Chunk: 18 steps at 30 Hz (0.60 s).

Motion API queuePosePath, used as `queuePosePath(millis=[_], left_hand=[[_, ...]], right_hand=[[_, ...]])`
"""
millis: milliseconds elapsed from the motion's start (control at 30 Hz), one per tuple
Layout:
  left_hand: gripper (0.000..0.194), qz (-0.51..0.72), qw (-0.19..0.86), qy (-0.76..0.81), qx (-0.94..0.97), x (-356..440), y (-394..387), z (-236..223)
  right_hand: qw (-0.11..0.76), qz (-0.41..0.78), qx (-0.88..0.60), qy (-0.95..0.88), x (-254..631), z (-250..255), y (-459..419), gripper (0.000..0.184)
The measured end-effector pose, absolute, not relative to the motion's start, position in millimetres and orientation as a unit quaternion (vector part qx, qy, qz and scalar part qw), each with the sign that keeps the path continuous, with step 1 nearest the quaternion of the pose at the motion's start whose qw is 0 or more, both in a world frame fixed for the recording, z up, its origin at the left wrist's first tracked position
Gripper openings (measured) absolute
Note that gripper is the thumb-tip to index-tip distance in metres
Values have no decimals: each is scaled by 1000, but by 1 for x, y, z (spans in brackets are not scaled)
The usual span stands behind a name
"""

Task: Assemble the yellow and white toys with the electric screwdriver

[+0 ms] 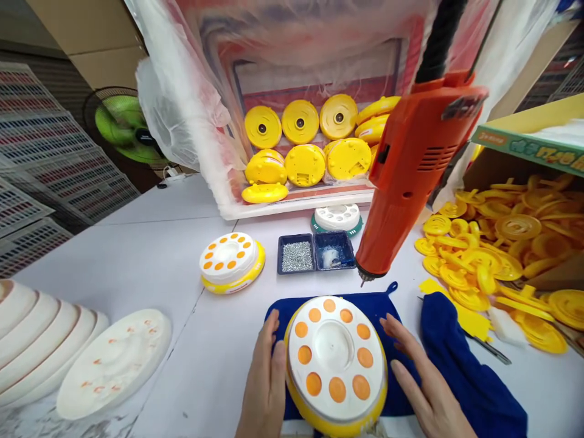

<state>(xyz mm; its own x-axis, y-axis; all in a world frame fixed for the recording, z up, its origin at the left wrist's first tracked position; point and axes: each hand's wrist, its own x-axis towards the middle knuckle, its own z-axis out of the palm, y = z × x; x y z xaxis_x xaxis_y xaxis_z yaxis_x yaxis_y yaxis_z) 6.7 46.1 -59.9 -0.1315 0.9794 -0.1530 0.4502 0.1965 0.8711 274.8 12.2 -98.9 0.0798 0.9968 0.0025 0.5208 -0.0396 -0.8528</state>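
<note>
Workshop: rotary tool, heaped yellow plastic parts

Open left hand, spread right hand

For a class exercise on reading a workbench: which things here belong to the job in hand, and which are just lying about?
Job in hand: left hand, right hand, orange-dotted white and yellow disc, blue pad, orange rotary tool.

Lying about: green fan, stacked white discs, yellow plastic pieces.
</note>
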Motion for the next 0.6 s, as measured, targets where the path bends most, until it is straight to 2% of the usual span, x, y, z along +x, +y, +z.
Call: queuePosePath(millis=[200,400,600], left_hand=[[55,291,409,651,569,-10,50,-81],[48,346,386,648,558,-7,43,-77],[44,409,371,689,469,-72,36,-71]], right_hand=[[335,392,-636,-573,280,-114,27,52],[353,453,-599,-558,274,-98,37,53],[354,495,-528,-592,215,-76,66,47]])
